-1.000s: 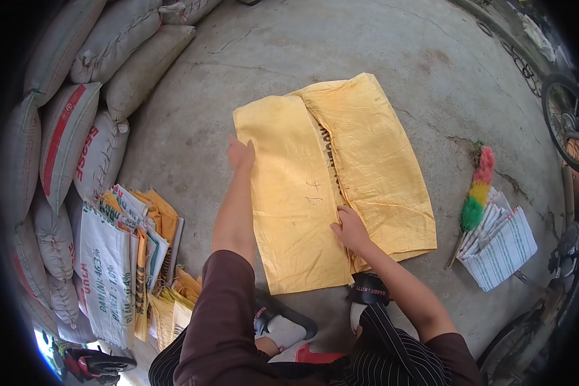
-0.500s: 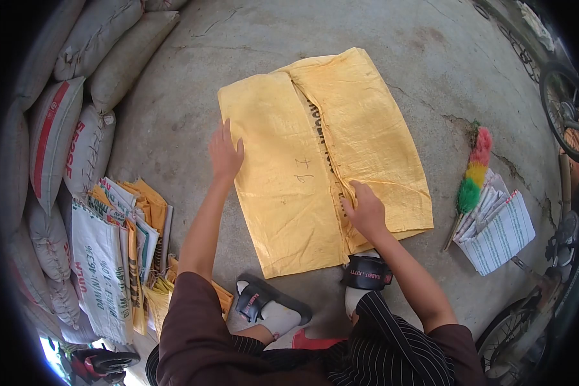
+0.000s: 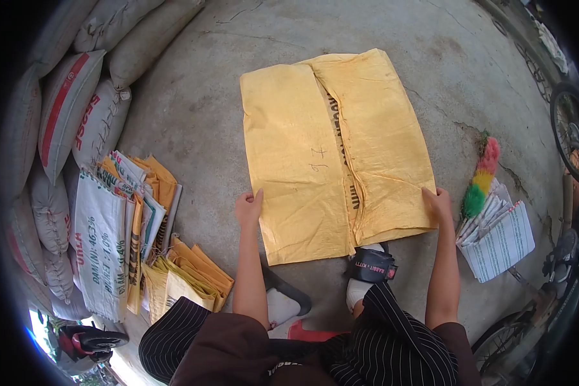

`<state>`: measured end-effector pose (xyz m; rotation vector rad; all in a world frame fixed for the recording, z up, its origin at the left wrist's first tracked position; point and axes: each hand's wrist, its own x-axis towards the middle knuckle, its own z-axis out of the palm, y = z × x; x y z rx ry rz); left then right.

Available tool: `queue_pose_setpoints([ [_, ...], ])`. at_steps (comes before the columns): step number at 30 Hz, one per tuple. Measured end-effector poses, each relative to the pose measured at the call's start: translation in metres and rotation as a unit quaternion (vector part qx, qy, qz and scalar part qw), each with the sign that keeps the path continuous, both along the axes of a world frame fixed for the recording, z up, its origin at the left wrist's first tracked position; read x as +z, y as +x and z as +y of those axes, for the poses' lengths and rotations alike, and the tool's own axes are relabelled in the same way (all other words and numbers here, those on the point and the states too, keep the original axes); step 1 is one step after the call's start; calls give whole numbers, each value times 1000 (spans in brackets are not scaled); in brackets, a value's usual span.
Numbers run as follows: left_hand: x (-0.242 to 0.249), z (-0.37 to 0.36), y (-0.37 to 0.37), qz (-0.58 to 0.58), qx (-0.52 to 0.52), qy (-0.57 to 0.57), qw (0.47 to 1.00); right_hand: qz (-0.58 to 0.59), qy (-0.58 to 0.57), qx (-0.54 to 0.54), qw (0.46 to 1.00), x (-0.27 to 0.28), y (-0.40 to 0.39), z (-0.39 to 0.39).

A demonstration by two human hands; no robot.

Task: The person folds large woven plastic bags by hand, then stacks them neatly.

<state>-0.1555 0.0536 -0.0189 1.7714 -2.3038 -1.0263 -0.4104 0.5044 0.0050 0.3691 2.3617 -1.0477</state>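
A yellow woven sack [image 3: 296, 141] lies on the concrete floor, its two sides folded in so that they nearly meet along a middle gap where black print shows. Handwritten marks are on its left panel. My left hand [image 3: 249, 207] pinches the sack's left edge near the lower corner. At the opposite edge, my right hand [image 3: 437, 204] grips the right side, thumb on top and fingers partly hidden beneath.
Filled sacks [image 3: 67, 116] are piled at the left, with folded sacks [image 3: 103, 238] standing beside them. At the right are a colourful duster [image 3: 481, 177], a folded white sack [image 3: 498, 241] and bicycles [image 3: 569, 122]. A sandalled foot [image 3: 370, 265] touches the lower edge.
My left hand has moved down the left edge and closed on it. My right hand has gone from the middle gap to the right edge. The left foot has drawn back.
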Motion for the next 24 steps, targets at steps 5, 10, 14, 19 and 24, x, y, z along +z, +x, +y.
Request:
queue_pose_setpoints([
  [5, 13, -12, 1, -27, -106, -28, 994, 20, -45, 35, 998, 0, -5, 19],
  [10, 47, -22, 54, -59, -501, -312, 805, 158, 82, 148, 973, 24, 0, 54],
  [14, 45, -10, 77, -74, -728, -279, 622, 438, 215, 418, 766, 26, 1, 49],
  [19, 50, 13, 55, -105, -682, -219, 690, 427, 209, 553, 684, 38, -17, 26],
  [24, 63, -20, 49, -47, -683, -77, 725, 328, 159, 589, 721, 61, -26, 23],
])
